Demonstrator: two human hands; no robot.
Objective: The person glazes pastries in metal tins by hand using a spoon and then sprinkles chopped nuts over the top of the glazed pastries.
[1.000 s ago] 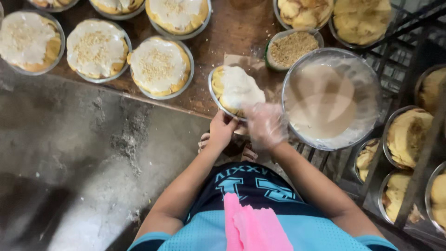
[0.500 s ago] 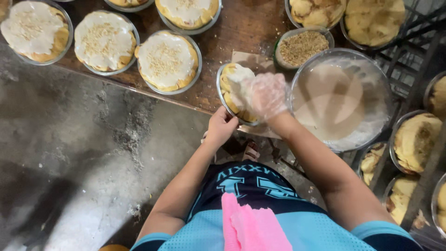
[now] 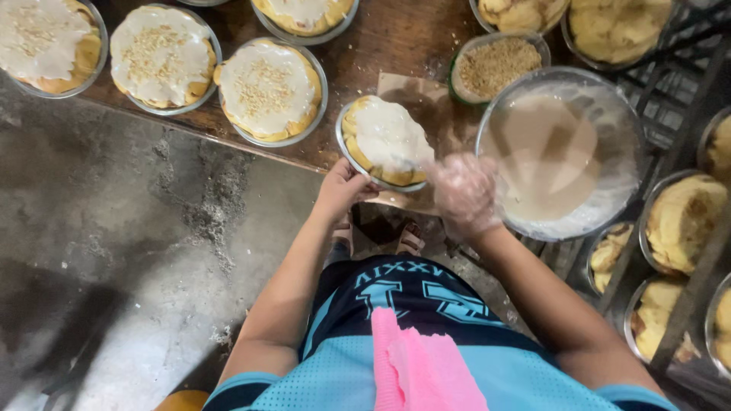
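A round metal pan (image 3: 346, 156) sits at the near edge of a wooden table (image 3: 381, 46). It holds a golden pastry covered with white icing (image 3: 388, 137). My left hand (image 3: 341, 190) grips the pan's near rim. My right hand (image 3: 464, 194), in a clear plastic glove, is blurred just right of the pan, between it and a large metal bowl (image 3: 601, 213) of pale glaze. A thin streak runs from this hand onto the icing; I cannot tell whether it is a utensil.
Three iced, crumb-topped pastries (image 3: 266, 87) (image 3: 164, 57) (image 3: 38, 38) line the table's left. A small bowl of brown crumbs (image 3: 499, 65) stands behind the glaze bowl. Pans of plain pastry (image 3: 681, 217) fill a metal rack at right. Concrete floor (image 3: 114, 251) lies below; a pink cloth (image 3: 419, 365) hangs at my waist.
My right hand went from beside the bowl onto the pastry, then drew back to the right of the pan. My left hand kept its hold on the pan's rim.
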